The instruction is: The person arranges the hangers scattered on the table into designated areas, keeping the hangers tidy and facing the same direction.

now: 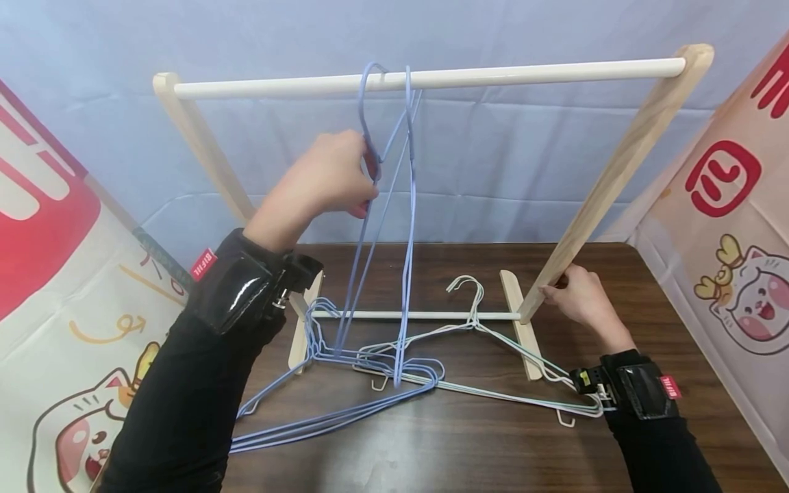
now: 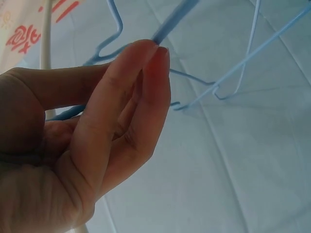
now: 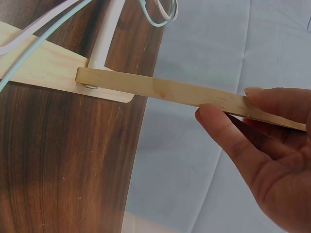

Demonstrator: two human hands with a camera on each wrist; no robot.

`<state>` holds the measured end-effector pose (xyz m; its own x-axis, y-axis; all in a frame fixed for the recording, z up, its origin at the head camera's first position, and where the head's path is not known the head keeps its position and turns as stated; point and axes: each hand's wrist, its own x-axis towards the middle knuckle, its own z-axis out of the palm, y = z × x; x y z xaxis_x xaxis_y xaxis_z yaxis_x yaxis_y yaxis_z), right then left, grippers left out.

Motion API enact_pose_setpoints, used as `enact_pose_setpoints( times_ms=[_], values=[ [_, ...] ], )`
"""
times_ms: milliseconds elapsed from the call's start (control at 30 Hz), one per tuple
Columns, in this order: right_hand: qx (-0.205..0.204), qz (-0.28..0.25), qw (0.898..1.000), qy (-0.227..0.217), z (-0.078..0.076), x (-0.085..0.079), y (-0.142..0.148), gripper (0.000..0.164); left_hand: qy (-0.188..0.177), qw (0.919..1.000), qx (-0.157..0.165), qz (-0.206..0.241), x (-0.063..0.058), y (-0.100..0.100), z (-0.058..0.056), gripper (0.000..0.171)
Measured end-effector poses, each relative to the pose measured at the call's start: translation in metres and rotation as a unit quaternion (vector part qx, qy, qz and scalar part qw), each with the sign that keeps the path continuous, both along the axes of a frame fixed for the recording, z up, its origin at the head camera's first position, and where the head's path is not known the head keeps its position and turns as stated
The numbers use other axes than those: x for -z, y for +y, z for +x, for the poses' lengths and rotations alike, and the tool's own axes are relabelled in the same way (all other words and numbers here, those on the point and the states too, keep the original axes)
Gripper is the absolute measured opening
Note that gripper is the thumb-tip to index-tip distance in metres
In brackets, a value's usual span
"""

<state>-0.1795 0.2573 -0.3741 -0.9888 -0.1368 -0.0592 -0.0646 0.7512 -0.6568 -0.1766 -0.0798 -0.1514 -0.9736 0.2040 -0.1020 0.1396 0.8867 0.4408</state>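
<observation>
My left hand (image 1: 339, 171) pinches a blue wire hanger (image 1: 362, 113) just below its hook. The hook lies over the white top rail (image 1: 524, 75) of a wooden rack. Beside it, a second blue hanger (image 1: 411, 137) hangs from the same rail, close on the right. In the left wrist view, thumb and fingers meet on the blue wire (image 2: 175, 22). My right hand (image 1: 582, 294) grips the rack's right wooden post (image 1: 607, 192) low down, near its foot. The right wrist view shows the thumb and fingers on either side of that post (image 3: 170, 92).
Several blue hangers (image 1: 333, 418) lie stacked on the dark wooden table (image 1: 468, 438), front left. Pale green and white hangers (image 1: 518, 392) overlap them, reaching under the right wrist. A lower white bar (image 1: 437, 315) joins the rack's feet. Printed cloth (image 1: 709, 274) flanks the table.
</observation>
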Motion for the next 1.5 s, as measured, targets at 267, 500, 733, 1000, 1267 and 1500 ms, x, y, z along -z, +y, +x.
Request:
enact_pose_setpoints(
  times_ms=[267, 500, 733, 1000, 1267, 1500],
  values=[
    [-0.005, 0.004, 1.000, 0.000, 0.001, 0.000, 0.001, 0.034, 0.002, 0.9998, 0.018, -0.008, 0.000, 0.009, 0.001, 0.012],
    [-0.005, 0.004, 1.000, 0.004, 0.001, 0.000, 0.001, 0.033, -0.004, 0.9996, 0.025, 0.012, 0.001, 0.013, 0.003, 0.010],
    [-0.004, 0.000, 1.000, 0.004, 0.000, 0.000, 0.001, 0.033, -0.002, 0.9992, 0.032, 0.022, 0.003, 0.014, 0.003, 0.011],
    [-0.005, 0.006, 1.000, 0.007, 0.001, 0.001, 0.000, 0.032, -0.005, 0.9989, 0.035, 0.030, 0.004, 0.016, 0.003, 0.013],
    [-0.005, 0.006, 1.000, 0.012, 0.001, 0.001, 0.000, 0.030, -0.018, 0.9993, 0.025, 0.022, 0.002, 0.011, 0.004, 0.032],
    [-0.004, 0.010, 1.000, 0.012, 0.000, 0.002, 0.000, 0.029, -0.015, 0.9997, 0.017, 0.003, 0.006, 0.008, 0.003, 0.033]
  ],
)
